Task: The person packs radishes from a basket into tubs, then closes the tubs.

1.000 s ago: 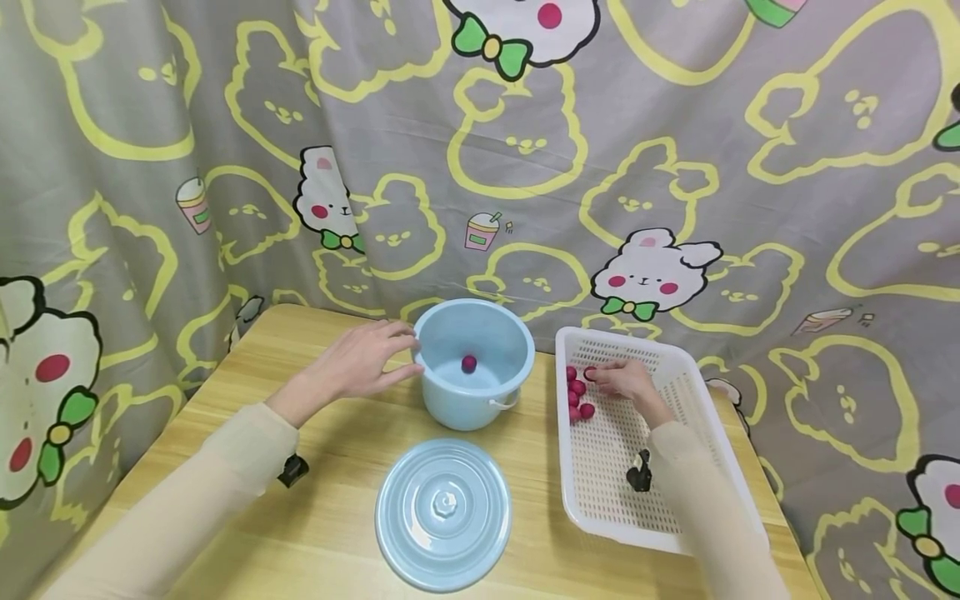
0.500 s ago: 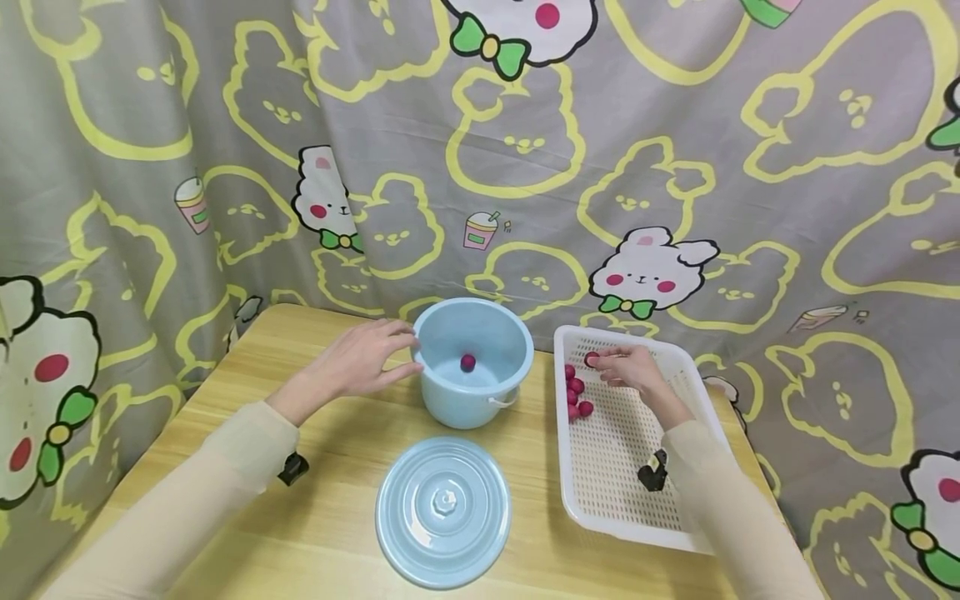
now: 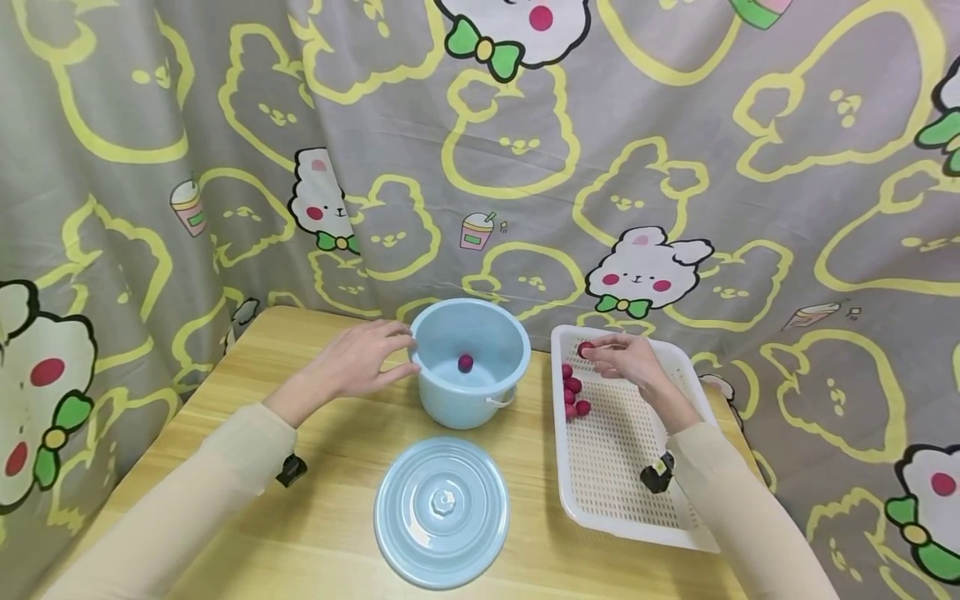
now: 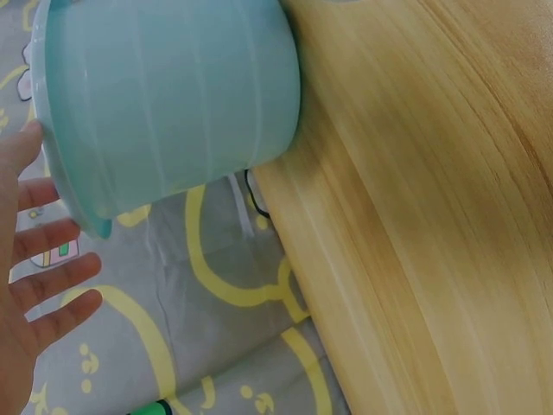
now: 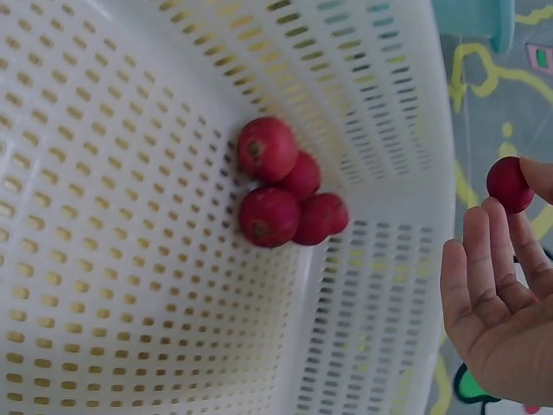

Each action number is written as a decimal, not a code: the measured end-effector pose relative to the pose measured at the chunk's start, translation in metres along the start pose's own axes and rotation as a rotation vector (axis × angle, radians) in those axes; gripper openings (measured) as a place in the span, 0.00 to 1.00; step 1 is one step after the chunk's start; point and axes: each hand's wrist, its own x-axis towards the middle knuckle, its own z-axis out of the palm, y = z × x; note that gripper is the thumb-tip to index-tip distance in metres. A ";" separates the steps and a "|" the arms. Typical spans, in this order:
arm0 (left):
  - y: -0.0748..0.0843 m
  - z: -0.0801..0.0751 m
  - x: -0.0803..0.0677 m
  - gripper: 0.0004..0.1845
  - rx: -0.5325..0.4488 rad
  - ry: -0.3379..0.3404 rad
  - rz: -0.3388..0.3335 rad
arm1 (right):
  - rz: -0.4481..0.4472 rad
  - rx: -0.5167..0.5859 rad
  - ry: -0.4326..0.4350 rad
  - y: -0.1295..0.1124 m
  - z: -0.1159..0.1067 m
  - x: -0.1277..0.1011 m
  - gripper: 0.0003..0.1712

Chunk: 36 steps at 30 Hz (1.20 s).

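My right hand (image 3: pixel 628 362) pinches a small round red fruit (image 5: pixel 510 185) between thumb and fingertips, over the far left part of the white plastic basket (image 3: pixel 564 479). Below it in the basket lie several more red fruits (image 5: pixel 270 216), bunched against the left wall. A light blue bucket (image 3: pixel 461 408) stands left of the basket, with one dark red fruit (image 3: pixel 465 363) on its bottom. My left hand (image 3: pixel 366 357) has its fingers spread, fingertips right at the bucket's left rim. In the left wrist view the thumb (image 4: pixel 24 143) overlaps that rim.
A round light blue lid (image 3: pixel 442 512) with a knob lies on the wooden table (image 3: pixel 330 517) in front of the bucket. The bucket's white handle (image 3: pixel 504 400) hangs at its right side. A patterned grey curtain (image 3: pixel 405 125) hangs behind the table.
My right hand has lifted a red fruit from beside the others, moving it up and toward the basket's far end. The left hand stays at the bucket's rim.
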 end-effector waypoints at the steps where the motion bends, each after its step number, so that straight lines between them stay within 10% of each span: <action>1: 0.000 0.000 0.000 0.22 0.001 0.001 0.001 | -0.015 0.000 -0.005 -0.002 0.000 -0.001 0.35; 36: 0.002 -0.002 0.000 0.23 0.007 -0.012 -0.017 | -0.225 0.097 -0.103 -0.081 0.031 -0.030 0.23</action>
